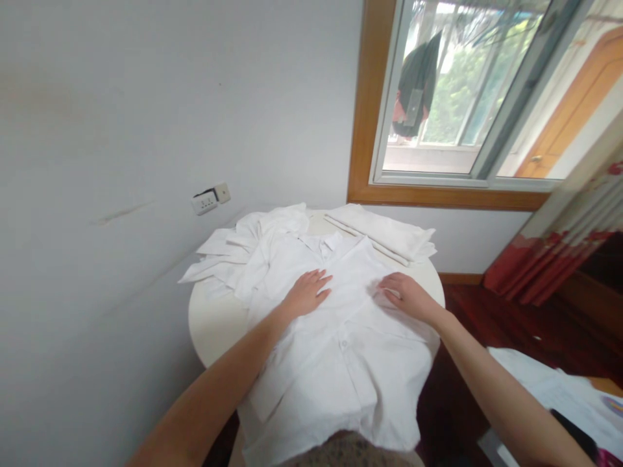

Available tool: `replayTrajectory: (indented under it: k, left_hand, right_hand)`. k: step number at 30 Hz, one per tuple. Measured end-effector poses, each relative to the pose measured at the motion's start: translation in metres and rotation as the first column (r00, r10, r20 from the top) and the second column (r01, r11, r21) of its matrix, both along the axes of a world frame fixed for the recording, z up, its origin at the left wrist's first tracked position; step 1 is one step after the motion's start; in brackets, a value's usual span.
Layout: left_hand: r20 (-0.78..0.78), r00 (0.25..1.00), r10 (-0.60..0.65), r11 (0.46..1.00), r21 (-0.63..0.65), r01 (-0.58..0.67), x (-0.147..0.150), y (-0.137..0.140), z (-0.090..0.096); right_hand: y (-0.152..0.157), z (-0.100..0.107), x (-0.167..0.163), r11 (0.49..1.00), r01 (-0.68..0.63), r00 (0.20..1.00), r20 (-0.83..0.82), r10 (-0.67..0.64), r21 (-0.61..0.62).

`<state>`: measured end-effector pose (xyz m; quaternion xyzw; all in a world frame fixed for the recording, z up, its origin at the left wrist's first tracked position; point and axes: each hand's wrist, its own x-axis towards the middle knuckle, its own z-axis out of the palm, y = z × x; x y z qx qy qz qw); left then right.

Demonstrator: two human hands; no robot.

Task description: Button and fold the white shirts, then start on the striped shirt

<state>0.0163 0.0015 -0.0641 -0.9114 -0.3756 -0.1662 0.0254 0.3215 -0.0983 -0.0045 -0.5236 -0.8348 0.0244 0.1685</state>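
Note:
A white button-up shirt (pixel 335 363) lies spread over a round white table (pixel 214 324), its collar toward the wall and its hem hanging over the near edge. My left hand (pixel 307 293) rests flat on the shirt's left half, fingers apart. On the right side of the shirt, my right hand (pixel 400 293) touches the fabric with curled fingers; whether cloth is pinched under the fingertips is hidden. Behind the shirt, a loose heap of white clothes (pixel 243 240) sits at the left, and folded white garments (pixel 382 230) lie at the back right.
A wall with a socket (pixel 205 202) borders the table on the left and back. Behind is a wood-framed window (pixel 372 130). A red and beige curtain (pixel 540 253) hangs at right. Lower right, white cloth (pixel 540 383) lies near a dark object (pixel 574 431).

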Motion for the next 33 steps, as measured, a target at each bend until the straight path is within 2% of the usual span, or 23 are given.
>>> replayTrajectory:
  k: [3, 7, 12, 17, 20, 23, 25, 28, 30, 33]
  left_hand:
    - [-0.025, 1.000, 0.004, 1.000, -0.030, -0.005, -0.001, -0.001, 0.000]
    - [-0.042, 0.999, 0.010, 0.998, -0.067, -0.013, -0.001, -0.005, 0.004]
    - [-0.054, 0.999, 0.004, 0.995, -0.098, -0.009, -0.001, -0.016, 0.007]
    - [-0.040, 0.999, 0.008, 0.995, -0.099, -0.012, -0.001, -0.031, -0.001]
    - [-0.032, 0.999, -0.001, 0.995, -0.101, -0.002, -0.003, -0.040, -0.004]
    - [-0.025, 0.999, -0.029, 0.993, -0.114, 0.026, -0.005, -0.044, 0.001]
    - [-0.021, 0.999, -0.038, 0.994, -0.105, 0.035, -0.008, -0.038, 0.008]
    - [0.009, 0.999, 0.043, 0.999, -0.004, -0.043, -0.018, -0.019, 0.019]
    - [0.047, 0.989, 0.138, 0.986, 0.086, -0.142, -0.029, -0.005, 0.022]
    - [0.058, 0.966, 0.254, 0.953, 0.156, -0.260, -0.048, 0.011, 0.017]
  right_hand:
    - [0.015, -0.011, -0.033, 1.000, 0.001, 0.995, 0.101, -0.002, 0.010]
    - [0.025, -0.031, -0.054, 0.985, 0.147, 0.979, 0.159, -0.131, -0.091]
    - [0.018, -0.043, -0.050, 0.977, 0.171, 0.976, 0.159, -0.151, -0.125]
    - [0.001, -0.045, -0.049, 0.977, 0.165, 0.978, 0.148, -0.145, -0.132]
    - [-0.007, -0.043, -0.047, 0.975, 0.157, 0.980, 0.150, -0.134, -0.155]
    - [-0.005, -0.032, -0.039, 0.972, 0.100, 0.986, 0.150, -0.069, -0.213]
    - [0.007, -0.022, -0.033, 0.971, 0.069, 0.988, 0.152, -0.035, -0.229]
    - [0.041, -0.011, -0.027, 0.990, 0.078, 0.980, 0.192, -0.054, -0.120]
    - [0.067, -0.010, -0.026, 0.991, 0.123, 0.969, 0.221, -0.107, -0.060]
    - [0.101, -0.021, -0.026, 0.972, 0.234, 0.942, 0.250, -0.224, -0.008]
